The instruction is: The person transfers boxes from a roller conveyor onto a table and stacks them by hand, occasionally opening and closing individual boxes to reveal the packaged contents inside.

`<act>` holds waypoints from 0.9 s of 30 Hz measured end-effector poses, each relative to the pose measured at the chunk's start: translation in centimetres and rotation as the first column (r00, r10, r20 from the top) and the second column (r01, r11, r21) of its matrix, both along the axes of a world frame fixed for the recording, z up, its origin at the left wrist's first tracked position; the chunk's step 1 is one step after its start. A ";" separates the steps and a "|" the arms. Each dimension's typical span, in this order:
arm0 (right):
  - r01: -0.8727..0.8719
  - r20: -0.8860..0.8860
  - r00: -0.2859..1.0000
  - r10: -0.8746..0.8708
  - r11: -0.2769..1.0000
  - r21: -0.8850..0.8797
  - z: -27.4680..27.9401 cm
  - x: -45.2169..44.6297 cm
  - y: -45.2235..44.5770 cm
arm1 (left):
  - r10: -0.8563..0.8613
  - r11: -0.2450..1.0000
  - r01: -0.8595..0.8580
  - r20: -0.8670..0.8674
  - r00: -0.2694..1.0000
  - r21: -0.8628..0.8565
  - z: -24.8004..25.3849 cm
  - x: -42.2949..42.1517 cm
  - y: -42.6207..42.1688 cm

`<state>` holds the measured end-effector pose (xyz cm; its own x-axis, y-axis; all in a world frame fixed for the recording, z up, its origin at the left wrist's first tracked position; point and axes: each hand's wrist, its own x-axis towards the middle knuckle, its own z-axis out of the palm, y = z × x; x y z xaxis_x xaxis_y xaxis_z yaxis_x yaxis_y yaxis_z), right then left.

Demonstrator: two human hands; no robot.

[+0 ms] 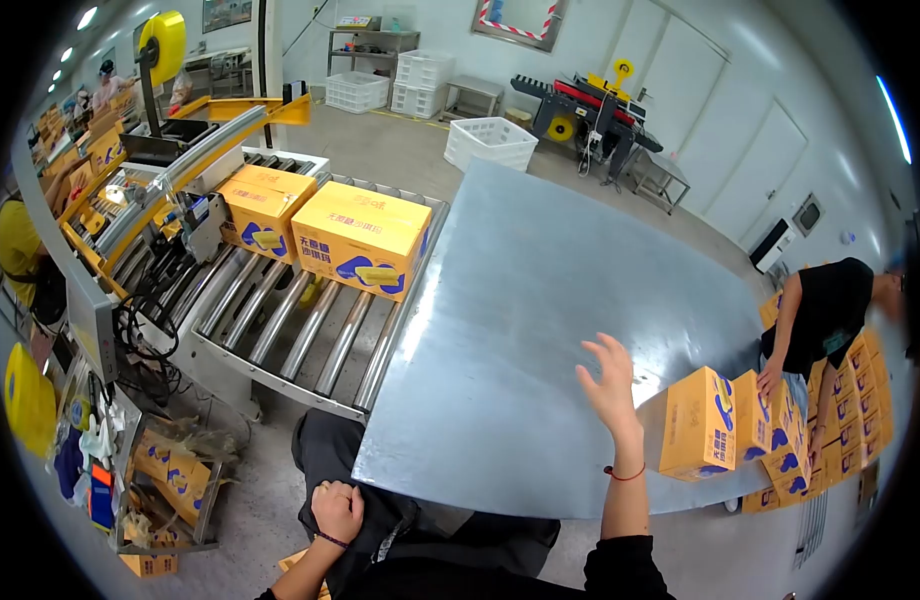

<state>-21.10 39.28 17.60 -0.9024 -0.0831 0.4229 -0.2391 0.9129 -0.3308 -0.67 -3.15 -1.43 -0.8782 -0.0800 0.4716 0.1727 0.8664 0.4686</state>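
My right hand is raised over the metal table, fingers spread, holding nothing. A yellow carton with blue printing stands at the table's right side, just beyond that hand and apart from it. My left hand rests on my thigh, its fingers curled into a loose fist with nothing visible in it. On the roller conveyor to the left sit two closed cartons of the same kind, a nearer carton and a farther carton beside the carton-sealing machine.
At right, a person in a black shirt bends over with a hand on another carton; stacked cartons stand behind. A white crate is on the floor past the table. A tape roll tops the sealing machine. A scrap bin stands lower left.
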 end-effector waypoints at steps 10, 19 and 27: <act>-0.205 0.079 0.975 0.207 0.978 -0.034 1.6 -2.2 -6.6 | -0.006 1.000 0.006 0.012 1.000 0.028 0.0 0.0 -0.3; -0.401 -0.080 0.914 0.397 0.915 -0.042 4.7 -10.9 -15.8 | 0.003 0.999 -0.003 0.010 1.000 0.051 0.1 0.1 -0.4; -0.460 -0.033 0.888 0.459 0.888 -0.002 6.9 -22.1 -28.5 | -0.004 0.998 0.004 -0.002 1.000 0.064 -0.2 0.1 -0.7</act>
<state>-43.25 10.78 24.47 -0.7508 -0.4814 0.4523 -0.6413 0.6954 -0.3242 -0.55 -3.81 -1.60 -0.8776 -0.1066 0.4674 0.1770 0.8340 0.5226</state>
